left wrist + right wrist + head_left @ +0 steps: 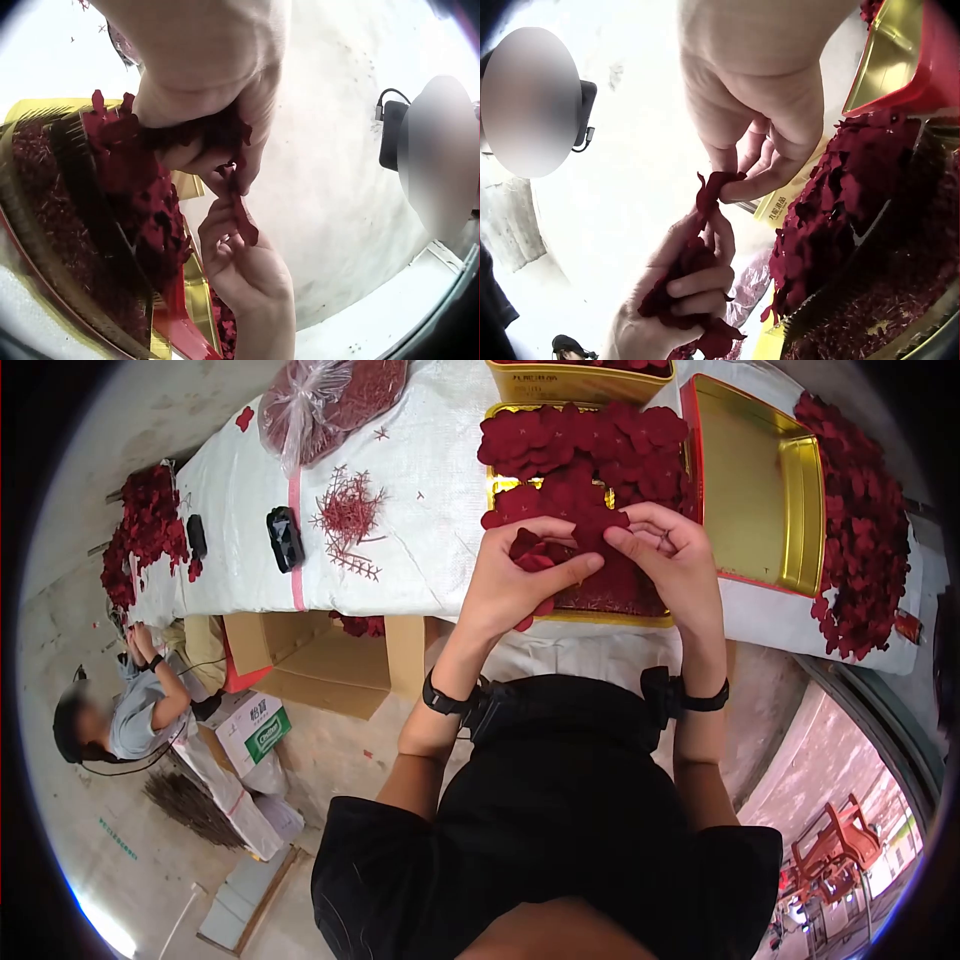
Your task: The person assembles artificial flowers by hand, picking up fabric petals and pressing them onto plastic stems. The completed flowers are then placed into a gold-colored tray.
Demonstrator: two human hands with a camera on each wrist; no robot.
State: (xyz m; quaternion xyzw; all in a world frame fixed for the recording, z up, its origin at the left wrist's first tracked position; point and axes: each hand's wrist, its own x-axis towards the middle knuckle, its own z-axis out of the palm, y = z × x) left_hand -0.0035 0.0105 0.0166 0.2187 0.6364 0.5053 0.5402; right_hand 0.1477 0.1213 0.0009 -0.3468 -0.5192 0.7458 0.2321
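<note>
Over a gold-rimmed tray point(655, 622), both hands meet at a dark red flower-shaped petal piece point(597, 528). My left hand point(505, 585) pinches one side of it between thumb and fingers. A loose bunch of more red petal pieces point(676, 289) is tucked in the left palm, partly hidden by curled fingers in the right wrist view. My right hand point(680, 560) pinches the petal piece's other side with thumb and fingertip. Behind and under the hands, heaped red petal pieces point(645, 450) lie on the tray. Small thin red stem-like bits point(41, 195) fill its near part.
An open gold-lined red box point(745, 510) stands right of the tray, with a petal heap point(860, 530) beyond. A gold tin point(580, 385) stands behind. Leftward lie red thin bits point(348, 510), a plastic bag point(335, 410) and a black object point(285, 540). Another person point(150, 705) works far left.
</note>
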